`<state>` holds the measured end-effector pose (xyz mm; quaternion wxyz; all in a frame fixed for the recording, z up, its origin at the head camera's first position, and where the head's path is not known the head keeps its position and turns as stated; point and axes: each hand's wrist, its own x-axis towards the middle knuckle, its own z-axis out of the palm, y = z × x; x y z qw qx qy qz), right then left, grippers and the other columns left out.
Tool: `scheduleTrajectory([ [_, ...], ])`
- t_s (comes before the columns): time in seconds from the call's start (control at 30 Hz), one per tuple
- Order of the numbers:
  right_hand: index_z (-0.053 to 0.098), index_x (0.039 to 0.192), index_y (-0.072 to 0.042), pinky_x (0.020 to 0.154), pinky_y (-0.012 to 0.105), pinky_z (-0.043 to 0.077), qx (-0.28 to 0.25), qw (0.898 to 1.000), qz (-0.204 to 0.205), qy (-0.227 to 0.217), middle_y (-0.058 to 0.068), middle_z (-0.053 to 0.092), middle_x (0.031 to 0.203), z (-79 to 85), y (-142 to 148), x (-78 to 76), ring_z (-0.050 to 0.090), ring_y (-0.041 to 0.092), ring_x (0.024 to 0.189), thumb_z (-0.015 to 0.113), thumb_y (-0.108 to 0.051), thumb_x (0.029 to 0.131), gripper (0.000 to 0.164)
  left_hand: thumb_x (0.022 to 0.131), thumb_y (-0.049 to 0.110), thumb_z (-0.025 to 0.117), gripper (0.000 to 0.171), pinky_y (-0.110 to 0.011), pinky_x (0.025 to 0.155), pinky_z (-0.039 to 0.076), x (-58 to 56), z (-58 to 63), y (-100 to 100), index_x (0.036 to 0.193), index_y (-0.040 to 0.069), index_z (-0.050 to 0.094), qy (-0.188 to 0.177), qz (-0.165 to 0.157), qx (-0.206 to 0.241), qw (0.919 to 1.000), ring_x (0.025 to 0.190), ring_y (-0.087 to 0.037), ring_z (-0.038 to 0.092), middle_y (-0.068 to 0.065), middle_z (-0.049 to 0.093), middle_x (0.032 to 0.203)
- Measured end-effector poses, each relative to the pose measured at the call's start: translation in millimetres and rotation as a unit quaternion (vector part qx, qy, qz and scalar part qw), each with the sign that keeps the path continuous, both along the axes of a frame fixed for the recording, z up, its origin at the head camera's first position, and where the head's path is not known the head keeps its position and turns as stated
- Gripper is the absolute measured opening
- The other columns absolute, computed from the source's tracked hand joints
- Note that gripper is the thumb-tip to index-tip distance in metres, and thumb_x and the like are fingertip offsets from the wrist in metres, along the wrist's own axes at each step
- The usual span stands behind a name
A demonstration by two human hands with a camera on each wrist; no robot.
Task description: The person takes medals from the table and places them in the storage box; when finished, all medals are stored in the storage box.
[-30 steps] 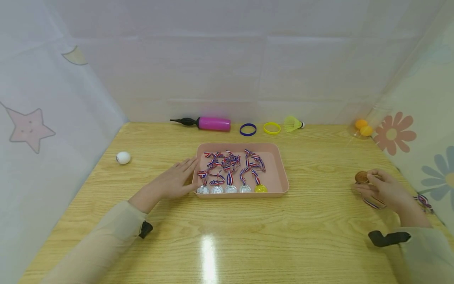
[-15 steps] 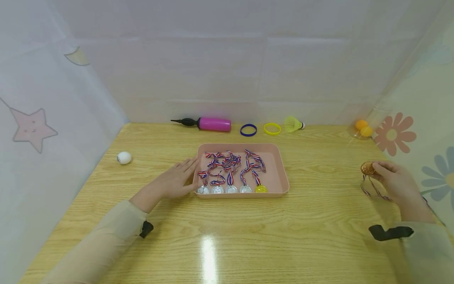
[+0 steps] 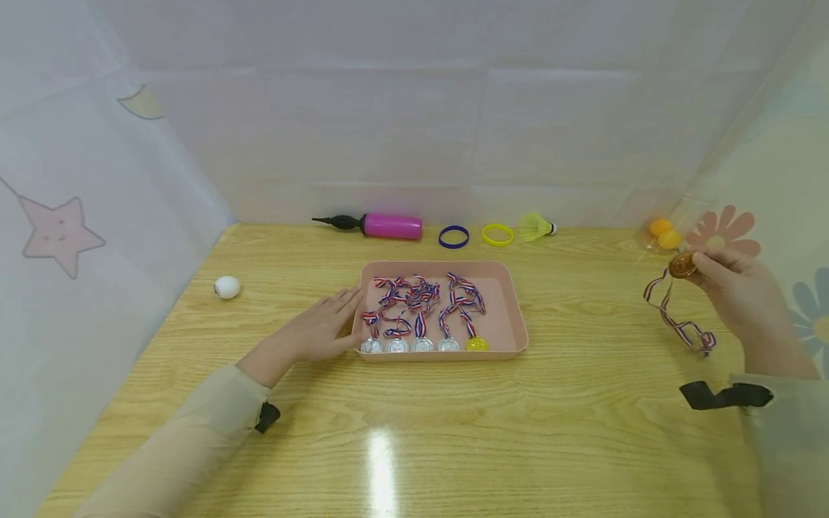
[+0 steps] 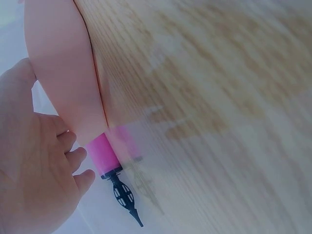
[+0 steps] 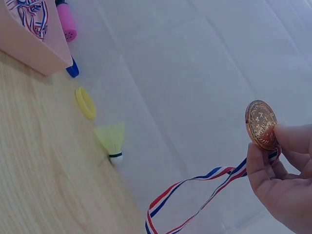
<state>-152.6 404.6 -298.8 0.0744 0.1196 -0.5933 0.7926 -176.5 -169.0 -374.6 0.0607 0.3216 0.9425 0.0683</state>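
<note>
My right hand (image 3: 735,288) pinches a bronze medal (image 3: 682,264) between thumb and fingers, raised over the table's right side. Its red, white and blue ribbon (image 5: 209,175) dangles below in a loose loop. My left hand (image 3: 320,327) rests with straight fingers against the left wall of a pink tray (image 3: 518,316); in the left wrist view the fingertips are right at the tray's side. Along the tray's near side lie several silver medals (image 3: 422,345) and one gold medal (image 3: 477,344), their ribbons (image 3: 414,295) bunched behind them.
Behind the tray lie a magenta hand pump (image 3: 391,226), a blue wristband (image 3: 453,237), a yellow wristband (image 3: 497,234) and a yellow shuttlecock (image 3: 536,226). A clear container with orange balls (image 3: 667,234) stands at back right. A white ball (image 3: 227,288) sits at left.
My right hand has lifted the bronze medal up and slightly right from the table's right side, and its ribbon now hangs free. My left hand has stayed at the tray.
</note>
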Motion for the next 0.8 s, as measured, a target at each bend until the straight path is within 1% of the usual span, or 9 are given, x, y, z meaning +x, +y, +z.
scheduleTrajectory([
  [0.1, 0.065, 0.098, 0.007, 0.078, 0.017, 0.048, 0.022, 1.000, -0.009, 0.005, 0.007, 0.055, 0.105, 12.7, -9.6, -5.1, 0.054, 0.012, 0.103, 0.048, 0.002, 0.092, 0.018, 0.094, 0.048, 0.043, 0.078, -0.050, 0.108, 0.015, -0.2, -0.2, -0.1, 0.145, -0.004, 0.014, -0.001, 0.000, 0.000, 1.0000, 0.135, -0.037, 0.015, -0.020, 0.013, 0.149],
  [0.17, 0.064, 0.102, 0.007, 0.077, 0.015, 0.046, 0.040, 0.999, -0.008, 0.005, 0.006, 0.037, 0.135, 21.3, -17.3, -7.5, 0.036, 0.007, 0.123, 0.048, 0.000, 0.093, 0.019, 0.094, 0.048, 0.043, 0.078, -0.050, 0.108, 0.015, -0.4, -0.6, -0.1, 0.145, -0.003, 0.014, -0.002, 0.000, 0.000, 1.0000, 0.135, -0.038, 0.015, -0.021, 0.013, 0.149],
  [0.2, 0.063, 0.107, 0.004, 0.078, 0.013, 0.046, 0.050, 0.999, -0.011, -0.004, 0.003, 0.016, 0.148, 26.3, -21.5, -8.4, 0.023, 0.005, 0.131, 0.049, -0.002, 0.093, 0.022, 0.094, 0.048, 0.043, 0.078, -0.050, 0.108, 0.015, -0.6, -0.9, -0.1, 0.145, -0.003, 0.014, -0.001, 0.000, 0.001, 1.0000, 0.135, -0.037, 0.015, -0.020, 0.013, 0.149],
  [0.27, 0.063, 0.109, 0.003, 0.077, 0.012, 0.045, 0.068, 0.997, -0.021, -0.013, 0.004, 0.012, 0.148, 36.6, -30.3, -11.1, 0.022, 0.006, 0.132, 0.052, -0.006, 0.092, 0.022, 0.094, 0.048, 0.043, 0.078, -0.050, 0.108, 0.015, -0.9, -1.7, -0.1, 0.145, -0.003, 0.014, 0.000, 0.000, 0.000, 1.0000, 0.135, -0.037, 0.016, -0.020, 0.013, 0.149],
  [0.33, 0.063, 0.108, -0.001, 0.073, 0.011, 0.046, 0.097, 0.995, -0.029, -0.023, 0.000, 0.019, 0.147, 48.0, -39.7, -13.0, 0.029, 0.002, 0.128, 0.054, -0.010, 0.092, 0.021, 0.094, 0.048, 0.043, 0.078, -0.050, 0.108, 0.016, -1.3, -2.0, 0.0, 0.145, -0.003, 0.014, 0.001, 0.000, 0.001, 1.0000, 0.135, -0.037, 0.016, -0.020, 0.014, 0.149],
  [0.4, 0.063, 0.108, 0.001, 0.075, 0.014, 0.048, 0.090, 0.996, -0.015, -0.016, 0.009, 0.047, 0.125, 58.7, -49.6, -17.0, 0.051, 0.009, 0.111, 0.056, -0.010, 0.091, 0.021, 0.094, 0.048, 0.043, 0.078, -0.050, 0.108, 0.016, -1.6, -2.3, -0.1, 0.145, -0.003, 0.014, 0.001, 0.002, 0.002, 1.0000, 0.135, -0.037, 0.016, -0.020, 0.014, 0.149],
  [0.47, 0.063, 0.105, 0.002, 0.073, 0.016, 0.049, 0.074, 0.997, 0.004, -0.022, 0.007, 0.059, 0.104, 69.8, -61.1, -19.3, 0.061, 0.012, 0.094, 0.058, -0.009, 0.089, 0.019, 0.093, 0.048, 0.043, 0.078, -0.050, 0.107, 0.016, -1.8, -2.5, -0.2, 0.145, -0.003, 0.014, 0.001, 0.003, 0.004, 1.0000, 0.135, -0.037, 0.016, -0.021, 0.014, 0.149],
  [0.63, 0.064, 0.101, 0.006, 0.071, 0.017, 0.050, 0.041, 0.998, 0.044, -0.013, 0.009, 0.064, 0.096, 94.3, -94.0, -25.3, 0.061, 0.015, 0.090, 0.060, -0.004, 0.088, 0.017, 0.093, 0.048, 0.043, 0.079, -0.050, 0.108, 0.016, -2.4, -3.1, -0.2, 0.145, -0.003, 0.015, 0.003, 0.002, 0.002, 1.0000, 0.135, -0.037, 0.016, -0.021, 0.014, 0.149],
  [0.8, 0.059, 0.101, 0.015, 0.082, 0.025, 0.048, 0.024, 0.993, 0.094, 0.069, 0.017, 0.060, 0.092, 111.3, -127.4, -34.9, 0.058, 0.023, 0.084, 0.054, 0.004, 0.089, 0.018, 0.093, 0.048, 0.044, 0.079, -0.050, 0.108, 0.016, -2.4, -3.0, -0.1, 0.145, -0.003, 0.015, 0.002, 0.000, 0.004, 1.0000, 0.135, -0.037, 0.016, -0.020, 0.014, 0.149],
])
